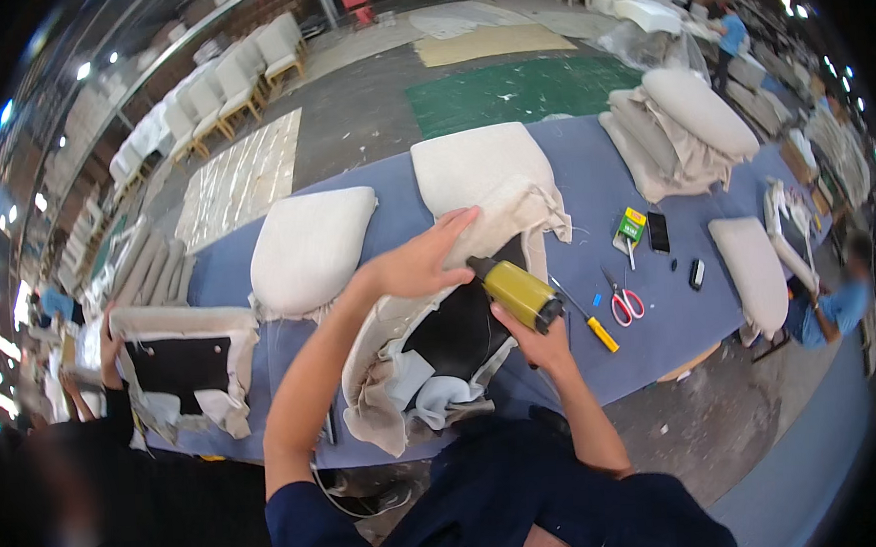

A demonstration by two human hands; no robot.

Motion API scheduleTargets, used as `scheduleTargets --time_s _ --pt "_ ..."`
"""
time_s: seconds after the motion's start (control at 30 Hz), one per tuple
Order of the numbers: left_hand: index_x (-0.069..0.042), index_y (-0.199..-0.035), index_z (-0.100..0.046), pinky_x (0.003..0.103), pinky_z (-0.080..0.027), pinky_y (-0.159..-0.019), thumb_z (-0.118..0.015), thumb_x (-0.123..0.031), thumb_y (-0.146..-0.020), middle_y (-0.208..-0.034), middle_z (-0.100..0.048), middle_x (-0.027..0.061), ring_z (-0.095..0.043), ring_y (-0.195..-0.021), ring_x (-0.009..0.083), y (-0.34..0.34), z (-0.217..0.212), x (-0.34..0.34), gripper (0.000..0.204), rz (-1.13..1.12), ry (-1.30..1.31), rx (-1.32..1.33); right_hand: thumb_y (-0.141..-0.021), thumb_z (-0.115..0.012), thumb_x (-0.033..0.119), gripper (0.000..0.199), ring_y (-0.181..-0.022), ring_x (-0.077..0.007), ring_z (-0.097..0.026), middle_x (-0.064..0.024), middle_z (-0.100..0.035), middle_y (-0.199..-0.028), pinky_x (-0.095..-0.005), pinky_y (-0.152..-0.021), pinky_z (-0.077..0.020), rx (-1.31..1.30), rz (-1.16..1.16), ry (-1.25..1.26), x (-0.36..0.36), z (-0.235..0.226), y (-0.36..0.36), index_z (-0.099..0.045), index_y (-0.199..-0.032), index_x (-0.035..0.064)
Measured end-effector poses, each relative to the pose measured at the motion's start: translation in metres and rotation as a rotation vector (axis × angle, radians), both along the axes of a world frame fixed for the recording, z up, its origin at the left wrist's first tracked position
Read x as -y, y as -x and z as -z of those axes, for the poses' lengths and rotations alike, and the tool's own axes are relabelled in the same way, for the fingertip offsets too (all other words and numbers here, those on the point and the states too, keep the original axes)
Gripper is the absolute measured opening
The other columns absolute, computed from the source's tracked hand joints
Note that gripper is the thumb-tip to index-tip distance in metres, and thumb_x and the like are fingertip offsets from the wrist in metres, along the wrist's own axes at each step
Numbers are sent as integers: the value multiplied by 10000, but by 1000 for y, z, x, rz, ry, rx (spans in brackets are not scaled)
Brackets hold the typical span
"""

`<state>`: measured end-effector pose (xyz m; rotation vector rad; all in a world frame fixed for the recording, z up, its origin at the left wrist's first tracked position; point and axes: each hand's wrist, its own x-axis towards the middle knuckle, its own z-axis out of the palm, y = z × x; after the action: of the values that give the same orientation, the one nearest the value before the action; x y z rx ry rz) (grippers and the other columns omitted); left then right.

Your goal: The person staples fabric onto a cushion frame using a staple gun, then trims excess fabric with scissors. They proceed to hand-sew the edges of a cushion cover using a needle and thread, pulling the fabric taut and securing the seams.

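Here's the seat cushion point(457, 323), black underside up on the surface point(661, 354); right hand point(532, 338) wrapped around the staple gun point(513, 292) over the cushion's right side, left hand point(420, 262) open across its far-left edge cloth. This looks like the cloth-fastening step; next move calls for taut fabric and a squarely placed nose. Scissors point(626, 306) lie right of the cushion.
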<state>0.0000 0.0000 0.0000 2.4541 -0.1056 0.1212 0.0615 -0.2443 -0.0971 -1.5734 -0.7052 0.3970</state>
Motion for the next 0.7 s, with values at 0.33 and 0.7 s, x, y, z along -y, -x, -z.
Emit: scheduleTargets --time_s 0.33,0.7 --pt "-59 -1502 -438 404 -288 -1178 -187 -654 -1048 -1570 -401 191 -419 -1422 301 -3 23 -12 790 -248 349 -370 -884 -788 191 232 -812 -208 -709 -103 -748 -918 -324 -721 -510 35 124 -102 -4 15 26 -732 -1025 15" --pt "-160 -1532 -321 481 -541 -676 -549 -302 -1016 -1241 -563 200 -652 -756 430 26 3 32 582 -465 -544 0 -889 -804 235 386 -951 -156 -682 -73 -738 -1051 -310 -849 -524 -209 10 -123 -26 -6 -3 -690 -1169 -4"
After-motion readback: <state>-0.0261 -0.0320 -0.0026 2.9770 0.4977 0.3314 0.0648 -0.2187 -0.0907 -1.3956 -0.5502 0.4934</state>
